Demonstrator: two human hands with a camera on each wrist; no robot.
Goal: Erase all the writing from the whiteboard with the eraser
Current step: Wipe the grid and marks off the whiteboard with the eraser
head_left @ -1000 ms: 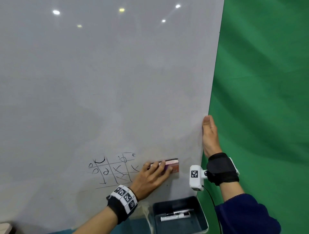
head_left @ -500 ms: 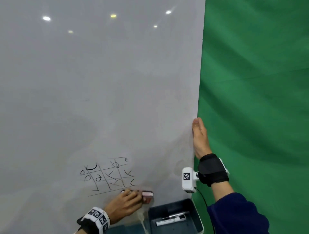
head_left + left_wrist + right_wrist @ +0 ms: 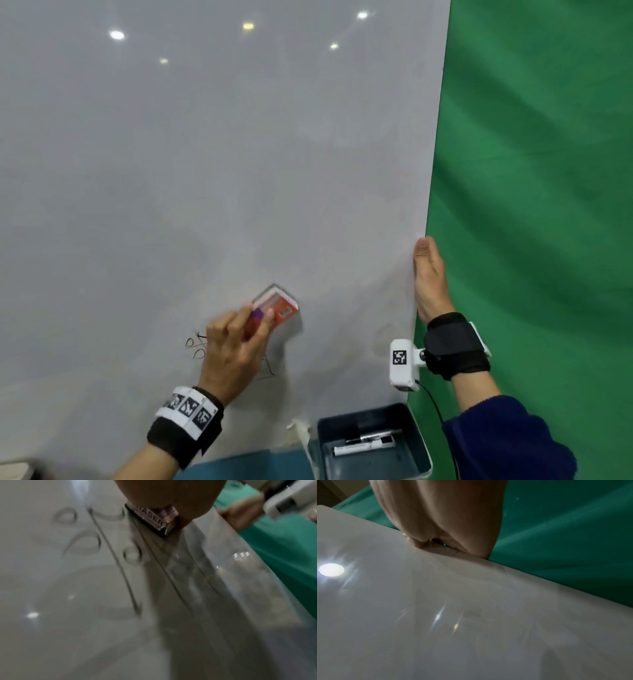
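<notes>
The left hand (image 3: 233,349) covers most of the writing (image 3: 196,346) low on the whiteboard (image 3: 205,171); only a few loops and lines show at its 9 o'clock and a stroke at 5 o'clock. The left wrist view is blurred. The hand's curled fingers grip the eraser (image 3: 277,306), which presses flat against the board and sticks out at 1 o'clock from the fingertips. The right hand (image 3: 430,277) clasps the board's right edge, thumb in front, fingers hidden behind. At 6 o'clock a tray (image 3: 419,442), cut off by the frame, holds markers (image 3: 364,447). A green cloth (image 3: 531,171) hangs behind.
</notes>
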